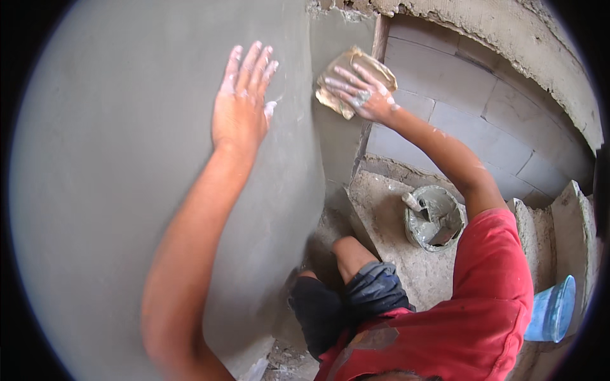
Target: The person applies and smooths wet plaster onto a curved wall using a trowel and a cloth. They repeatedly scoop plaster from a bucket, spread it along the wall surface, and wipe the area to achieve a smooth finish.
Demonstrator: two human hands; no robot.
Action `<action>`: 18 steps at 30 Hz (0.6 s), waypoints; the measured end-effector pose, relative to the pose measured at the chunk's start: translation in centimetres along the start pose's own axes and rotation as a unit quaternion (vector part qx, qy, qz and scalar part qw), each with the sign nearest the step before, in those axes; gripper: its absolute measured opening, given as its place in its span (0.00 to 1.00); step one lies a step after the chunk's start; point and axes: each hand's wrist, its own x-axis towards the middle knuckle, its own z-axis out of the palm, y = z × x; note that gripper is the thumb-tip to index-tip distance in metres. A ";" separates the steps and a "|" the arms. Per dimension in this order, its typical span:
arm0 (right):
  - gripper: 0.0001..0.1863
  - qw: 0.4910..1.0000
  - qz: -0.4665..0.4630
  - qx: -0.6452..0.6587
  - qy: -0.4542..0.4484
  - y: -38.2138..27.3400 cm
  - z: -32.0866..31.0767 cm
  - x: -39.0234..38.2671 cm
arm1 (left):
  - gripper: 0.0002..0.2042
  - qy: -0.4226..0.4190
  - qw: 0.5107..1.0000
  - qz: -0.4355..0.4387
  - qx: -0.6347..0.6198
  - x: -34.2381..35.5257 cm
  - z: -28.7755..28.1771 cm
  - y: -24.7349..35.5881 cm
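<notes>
My left hand (243, 105) lies against the smooth grey plastered wall (127, 140), palm in and fingers stretched. Whitish plaster smears its fingertips and thumb. Farther right, my right hand (368, 95) holds a crumpled tan sheet (385, 73) flat against a narrow plastered strip (343, 143) past the wall's corner. Whether the sheet is paper or cloth, I cannot tell. Its edges stick out around my spread fingers, and the palm hides its middle. Grey-white plaster also marks this hand and wrist.
A bucket of wet grey plaster (416, 232) with a tool handle (412, 202) in it stands on a rough concrete step (387, 219). A blue bucket (549, 311) is at lower right, near concrete steps (575, 222). Pale block masonry (445, 70) lies beyond, under a rough curved concrete edge (502, 32).
</notes>
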 end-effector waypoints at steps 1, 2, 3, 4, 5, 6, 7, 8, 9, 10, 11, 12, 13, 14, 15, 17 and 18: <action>0.28 0.998 -0.029 0.053 -0.015 0.0 1.0 -0.2 | 0.35 0.004 1.000 -0.006 0.002 -0.4 0.0 -0.9; 0.27 0.998 -0.004 0.060 -0.007 0.2 1.2 -0.6 | 0.35 0.026 0.999 -0.023 0.017 -0.7 -0.3 -1.5; 0.27 0.996 0.003 0.087 -0.028 0.3 1.6 -0.4 | 0.35 0.017 1.000 -0.024 0.008 -1.2 -0.4 -1.8; 0.27 0.991 0.019 0.117 -0.062 0.9 1.5 -0.1 | 0.35 0.004 1.000 -0.014 -0.003 -1.2 -0.7 -2.2; 0.26 0.996 0.062 0.071 0.000 1.1 1.6 0.4 | 0.35 0.007 1.000 -0.012 -0.003 -1.2 -0.9 -2.4; 0.27 0.993 0.105 0.001 0.060 1.9 1.2 1.0 | 0.36 0.015 1.000 -0.008 -0.006 -1.1 -1.2 -2.4; 0.27 0.993 0.112 -0.014 0.044 1.9 0.6 1.5 | 0.36 0.013 1.000 -0.014 -0.003 -0.9 -1.3 -2.5; 0.27 0.985 0.166 -0.040 0.033 2.2 0.0 2.2 | 0.36 0.011 1.000 -0.016 -0.006 -0.7 -1.4 -2.5; 0.27 0.992 0.123 -0.021 0.031 2.1 -0.4 2.2 | 0.36 -0.001 1.000 -0.010 -0.016 -0.7 -1.4 -2.4; 0.28 0.992 0.099 -0.023 0.071 1.7 -0.6 2.3 | 0.35 0.012 1.000 -0.012 -0.015 -0.7 -1.3 -2.2; 0.29 0.997 0.026 -0.058 0.049 1.7 -0.9 1.9 | 0.35 0.016 1.000 -0.010 -0.015 -0.7 -1.2 -2.2; 0.27 0.999 -0.012 0.032 0.024 1.1 -1.0 1.6 | 0.35 0.014 1.000 -0.015 -0.016 -0.7 -1.0 -2.2; 0.27 0.998 -0.004 0.058 0.010 1.5 -1.1 1.3 | 0.35 0.019 1.000 -0.018 -0.005 -0.8 -0.9 -2.1; 0.26 0.993 -0.023 0.115 -0.035 1.0 -1.2 0.8 | 0.35 0.027 0.999 -0.015 -0.006 -0.9 -0.8 -2.1; 0.26 0.998 0.004 0.069 0.011 1.6 -1.1 0.9 | 0.35 0.028 0.999 -0.015 -0.003 -0.8 -0.8 -2.1; 0.26 0.997 0.071 0.009 0.005 1.9 -0.9 0.9 | 0.35 0.029 0.999 -0.020 0.008 -0.8 -0.7 -2.2; 0.27 0.989 0.122 -0.003 0.084 2.3 -0.9 1.1 | 0.35 0.028 0.999 -0.019 0.013 -0.8 -0.7 -2.3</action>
